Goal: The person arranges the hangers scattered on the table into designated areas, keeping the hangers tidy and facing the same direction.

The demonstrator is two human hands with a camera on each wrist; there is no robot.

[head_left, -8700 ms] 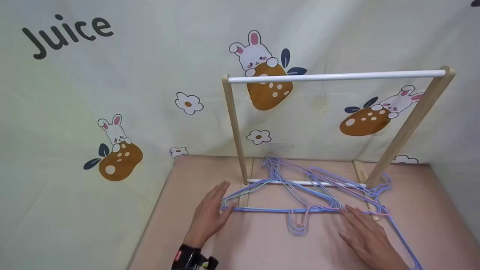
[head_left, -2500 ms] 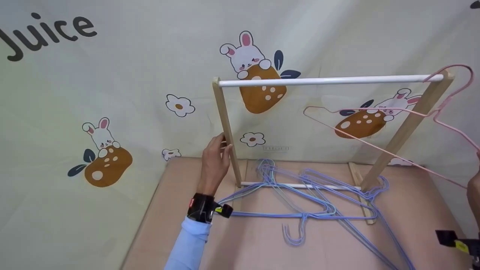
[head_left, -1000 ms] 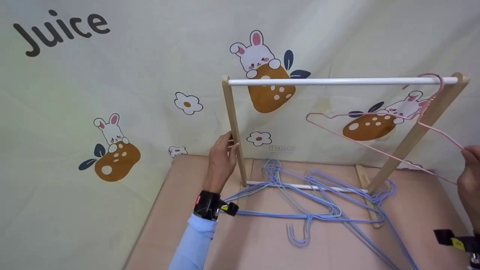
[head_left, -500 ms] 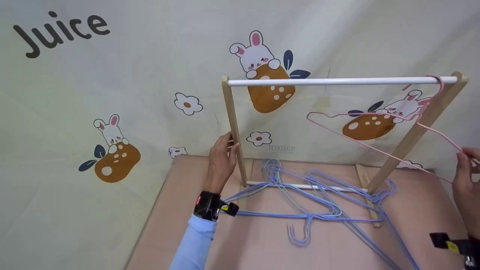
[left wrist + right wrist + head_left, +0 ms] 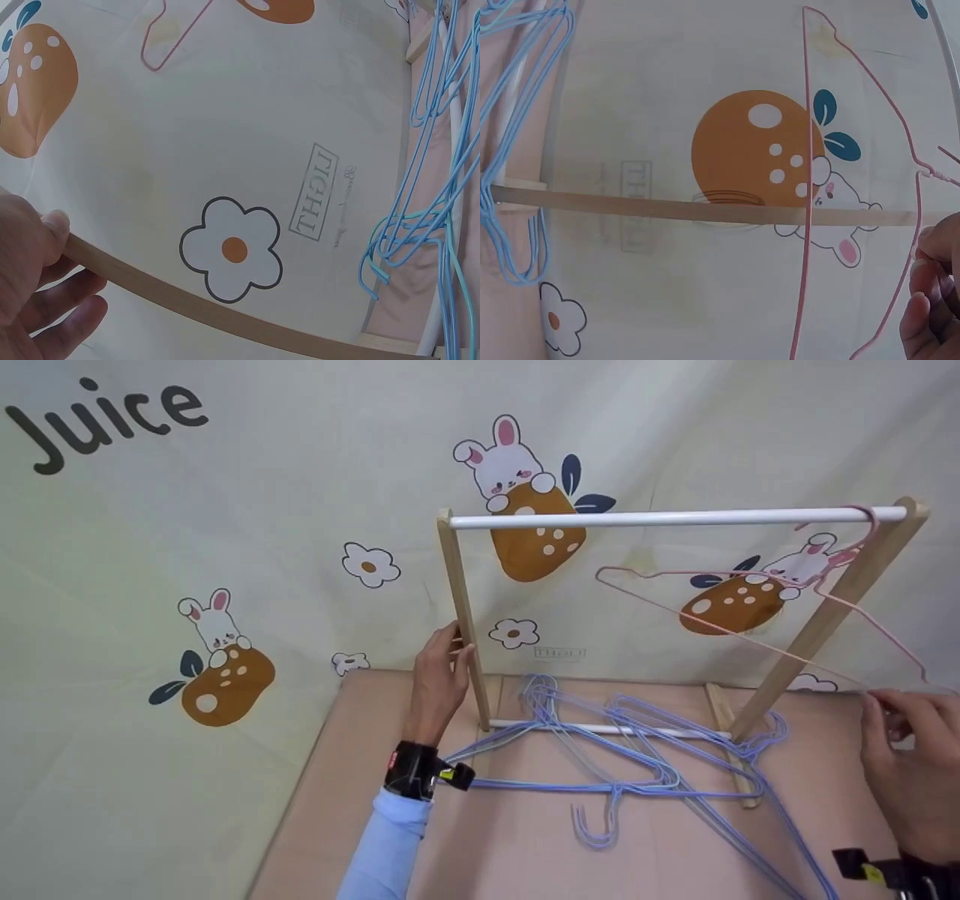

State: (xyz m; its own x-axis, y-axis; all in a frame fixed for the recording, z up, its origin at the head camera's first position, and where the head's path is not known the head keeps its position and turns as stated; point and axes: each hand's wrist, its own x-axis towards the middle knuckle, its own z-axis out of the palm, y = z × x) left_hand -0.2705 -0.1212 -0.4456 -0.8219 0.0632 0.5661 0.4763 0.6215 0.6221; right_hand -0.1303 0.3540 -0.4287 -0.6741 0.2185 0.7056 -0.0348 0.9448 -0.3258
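Observation:
A pink wire hanger (image 5: 720,630) hangs by its hook from the right end of the white rail (image 5: 660,517) of a wooden rack and tilts down to the right. My right hand (image 5: 885,709) pinches its low right corner; the right wrist view shows my fingers (image 5: 934,300) against the pink wire (image 5: 808,150). At mid height, my left hand (image 5: 450,649) grips the rack's left post (image 5: 461,615), and my thumb and fingers (image 5: 37,285) wrap the post (image 5: 187,300). Several blue wire hangers (image 5: 555,787) lie tangled on the pink tabletop around the rack's base.
A cream cloth with rabbit and flower prints (image 5: 225,547) hangs close behind the rack. The rack's right post (image 5: 825,615) leans beside the pink hanger. A low white rod (image 5: 600,727) joins the posts, and blue hangers (image 5: 397,238) cross it. The table's left edge (image 5: 300,802) is nearby.
The pink hanger's hook came onto the rail's right end and settled. My right hand moved down with the hanger's corner. My left hand stayed on the left post.

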